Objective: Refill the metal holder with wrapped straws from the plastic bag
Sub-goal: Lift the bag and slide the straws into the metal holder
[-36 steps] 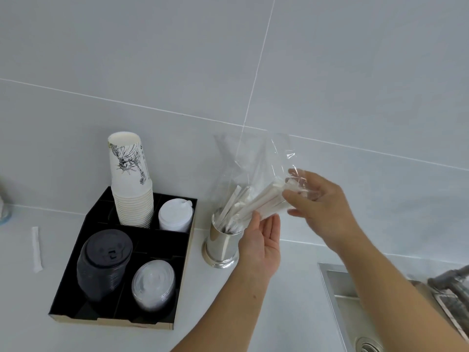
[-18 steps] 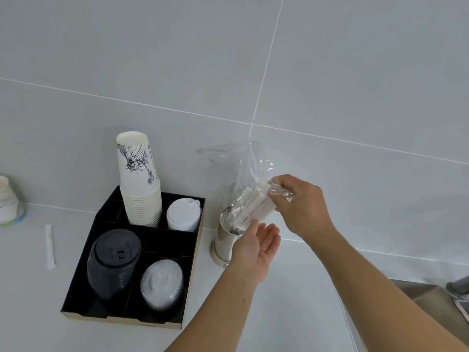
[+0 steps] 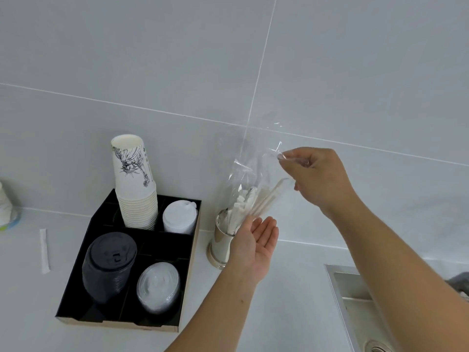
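— So where's the plastic bag (image 3: 250, 171) right now?
— Up in the air above the metal holder (image 3: 221, 241), tipped mouth-down. The right hand (image 3: 318, 177) pinches its upper end between thumb and fingertips, near the wall's tile joint.
— And the wrapped straws (image 3: 253, 203)?
— A white bundle sits in the lower part of the bag, slanting down to the left, with the lower ends reaching into the holder's mouth. A few thin ones stick up to the right, toward the right hand.
— What about the left hand (image 3: 256, 243)?
— Open, palm up, fingers spread loosely. It sits just beside the holder's right side, right under the straw bundle; the fingertips look to be touching the straws, though I can't tell for sure.
— Where's the holder standing?
— Upright on the white bench (image 3: 279, 313), close to the wall, just right of a black tray (image 3: 154, 240).
— What's in the tray?
— A stack of printed paper cups (image 3: 135, 184) at the back left, white lids (image 3: 179, 217) at the back right, black lids (image 3: 109, 268) front left, clear lids (image 3: 158, 287) front right.
— Anything else about?
— One loose wrapped straw (image 3: 44, 250) lies on the bench well left of the tray, and a steel sink (image 3: 355, 301) edge shows at the lower right
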Available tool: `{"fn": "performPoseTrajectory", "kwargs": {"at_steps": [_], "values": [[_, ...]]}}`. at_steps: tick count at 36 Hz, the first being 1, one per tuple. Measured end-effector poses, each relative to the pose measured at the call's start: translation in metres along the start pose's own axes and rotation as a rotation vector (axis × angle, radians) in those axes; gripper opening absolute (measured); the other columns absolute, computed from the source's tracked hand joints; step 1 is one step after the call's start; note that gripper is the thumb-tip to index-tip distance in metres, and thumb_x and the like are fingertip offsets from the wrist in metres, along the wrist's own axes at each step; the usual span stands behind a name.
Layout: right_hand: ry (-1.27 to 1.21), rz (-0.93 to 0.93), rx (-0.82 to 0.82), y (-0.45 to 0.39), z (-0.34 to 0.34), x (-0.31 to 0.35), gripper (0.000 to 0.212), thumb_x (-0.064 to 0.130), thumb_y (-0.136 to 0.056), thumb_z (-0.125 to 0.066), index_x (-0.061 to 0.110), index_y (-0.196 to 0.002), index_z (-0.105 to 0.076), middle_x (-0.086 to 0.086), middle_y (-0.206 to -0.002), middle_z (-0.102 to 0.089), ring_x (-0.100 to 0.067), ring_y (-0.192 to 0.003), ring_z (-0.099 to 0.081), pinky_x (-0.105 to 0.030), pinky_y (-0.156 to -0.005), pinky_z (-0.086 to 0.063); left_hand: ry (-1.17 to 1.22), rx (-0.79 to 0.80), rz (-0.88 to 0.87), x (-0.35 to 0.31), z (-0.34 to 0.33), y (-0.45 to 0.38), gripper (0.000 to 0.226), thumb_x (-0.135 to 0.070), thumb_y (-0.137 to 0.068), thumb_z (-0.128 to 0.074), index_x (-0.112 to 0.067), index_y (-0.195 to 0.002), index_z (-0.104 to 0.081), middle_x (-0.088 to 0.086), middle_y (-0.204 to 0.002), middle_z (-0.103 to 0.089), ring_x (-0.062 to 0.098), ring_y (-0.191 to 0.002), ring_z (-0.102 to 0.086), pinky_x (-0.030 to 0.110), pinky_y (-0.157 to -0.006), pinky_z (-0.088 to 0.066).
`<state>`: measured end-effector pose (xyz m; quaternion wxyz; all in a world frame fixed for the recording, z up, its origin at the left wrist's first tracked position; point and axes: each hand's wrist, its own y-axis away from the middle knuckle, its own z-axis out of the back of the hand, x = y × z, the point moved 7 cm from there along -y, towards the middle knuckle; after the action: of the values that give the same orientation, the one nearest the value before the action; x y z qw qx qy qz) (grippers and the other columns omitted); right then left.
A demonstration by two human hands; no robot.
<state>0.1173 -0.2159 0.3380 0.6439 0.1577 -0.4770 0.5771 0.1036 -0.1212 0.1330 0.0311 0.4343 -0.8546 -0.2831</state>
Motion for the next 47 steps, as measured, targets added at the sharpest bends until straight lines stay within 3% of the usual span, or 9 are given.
{"fn": "performPoseTrajectory", "kwargs": {"at_steps": [6,16,23,27,34,38,41,44,47], "values": [[0.004,0.049,0.014,0.006,-0.002,0.011,0.015,0.022,-0.087,-0.07,0.029,-0.074,-0.073,0.008,-0.062,-0.065,-0.01,-0.047,-0.05,-0.025,-0.049,-0.046,-0.012,-0.035,-0.006,-0.004,0.009,-0.003,0.037,-0.027,-0.092,-0.067,0.005,-0.109,-0.059,0.018,-0.101,-0.073,0.024,-0.077,-0.076,0.033,-0.059,-0.062],[-0.109,0.06,-0.025,0.005,0.005,0.011,0.019,0.017,-0.082,-0.074,0.031,-0.07,-0.072,0.014,-0.062,-0.067,-0.003,-0.048,-0.057,-0.014,-0.048,-0.047,-0.03,-0.059,-0.013,-0.013,0.006,-0.011,0.034,-0.026,-0.094,-0.064,0.005,-0.106,-0.058,0.018,-0.099,-0.073,0.022,-0.07,-0.076,0.032,-0.054,-0.061],[-0.199,-0.001,-0.014,0.013,-0.01,-0.014,0.038,0.024,-0.07,-0.083,0.032,-0.104,-0.068,0.006,-0.095,-0.068,-0.009,-0.071,-0.062,-0.028,-0.072,-0.056,-0.096,-0.078,-0.013,-0.019,0.003,-0.018,0.035,-0.03,-0.093,-0.064,0.003,-0.104,-0.059,0.018,-0.1,-0.073,0.023,-0.077,-0.075,0.031,-0.054,-0.061],[-0.116,-0.121,0.069,0.022,-0.042,-0.05,0.026,0.021,-0.077,-0.081,0.031,-0.096,-0.069,0.013,-0.102,-0.069,-0.015,-0.083,-0.065,-0.035,-0.077,-0.056,-0.199,-0.106,-0.007,-0.019,0.01,-0.019,0.039,-0.034,-0.093,-0.064,0.002,-0.107,-0.06,0.019,-0.102,-0.072,0.024,-0.08,-0.075,0.031,-0.056,-0.061],[0.034,-0.188,0.106,0.019,-0.073,-0.081,0.004,0.018,-0.083,-0.072,0.019,-0.086,-0.073,0.009,-0.081,-0.071,-0.017,-0.077,-0.068,-0.039,-0.077,-0.058,-0.402,-0.187,-0.045,-0.029,0.032,-0.017,0.035,-0.034,-0.092,-0.065,-0.002,-0.103,-0.062,0.015,-0.099,-0.071,0.023,-0.08,-0.074,0.03,-0.061,-0.06],[0.088,-0.176,0.094,0.016,-0.077,-0.087,0.011,0.015,-0.082,-0.067,0.007,-0.075,-0.067,-0.018,-0.076,-0.066,-0.037,-0.07,-0.063,-0.049,-0.07,-0.057,-0.511,-0.219,-0.145,-0.044,0.047,-0.019,0.015,-0.019,-0.093,-0.063,-0.008,-0.103,-0.061,0.011,-0.089,-0.068,0.021,-0.076,-0.07,0.029,-0.064,-0.059],[0.113,-0.095,0.123,0.016,-0.08,-0.089,0.02,0.011,-0.085,-0.066,-0.008,-0.079,-0.06,-0.031,-0.08,-0.062,-0.044,-0.071,-0.063,-0.051,-0.069,-0.053,-0.609,-0.265,-0.283,-0.063,0.056,-0.019,0.011,-0.011,-0.089,-0.064,-0.004,-0.098,-0.061,0.008,-0.074,-0.061,0.018,-0.062,-0.061,0.023,-0.055,-0.057],[0.172,-0.018,0.143,0.017,-0.081,-0.086,0.027,0.011,-0.087,-0.07,-0.009,-0.073,-0.058,-0.031,-0.073,-0.061,-0.049,-0.073,-0.061,-0.045,-0.061,-0.05,-0.789,-0.294,-0.488,-0.087,0.054,-0.017,0.023,-0.02,-0.082,-0.074,-0.01,-0.097,-0.06,0.006,-0.073,-0.062,0.011,-0.053,-0.058,0.028,-0.06,-0.052],[0.137,-0.078,0.181,0.014,-0.081,-0.089,0.033,0.019,-0.086,-0.073,-0.01,-0.075,-0.061,-0.033,-0.079,-0.063,-0.048,-0.075,-0.063,-0.049,-0.069,-0.055,-1.04,-0.266,-0.665,-0.104,0.039,-0.01,0.026,-0.03,-0.077,-0.075,-0.027,-0.097,-0.06,-0.001,-0.08,-0.067,0.009,-0.064,-0.06,0.029,-0.07,-0.05]]}}
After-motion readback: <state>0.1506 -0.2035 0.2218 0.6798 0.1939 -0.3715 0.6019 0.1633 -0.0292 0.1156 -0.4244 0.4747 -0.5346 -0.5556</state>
